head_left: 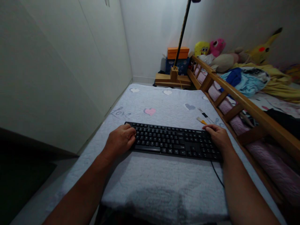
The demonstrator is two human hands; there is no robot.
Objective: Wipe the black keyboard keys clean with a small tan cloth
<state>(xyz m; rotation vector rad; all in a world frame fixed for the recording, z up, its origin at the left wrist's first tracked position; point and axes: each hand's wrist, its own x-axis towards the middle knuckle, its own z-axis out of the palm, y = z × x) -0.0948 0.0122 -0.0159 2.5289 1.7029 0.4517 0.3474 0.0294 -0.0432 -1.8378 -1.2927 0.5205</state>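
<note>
A black keyboard lies across a pale quilted cover printed with hearts. My left hand grips the keyboard's left end, fingers curled over its edge. At the right end my right hand holds the keyboard, fingers bent over the far corner. The keyboard's black cable trails toward me beside my right forearm.
Small tools, one with an orange tip, lie just beyond my right hand. A wooden bed rail runs along the right, with bedding, clothes and plush toys behind it. A white wardrobe wall borders the left. Boxes and a pole stand at the back.
</note>
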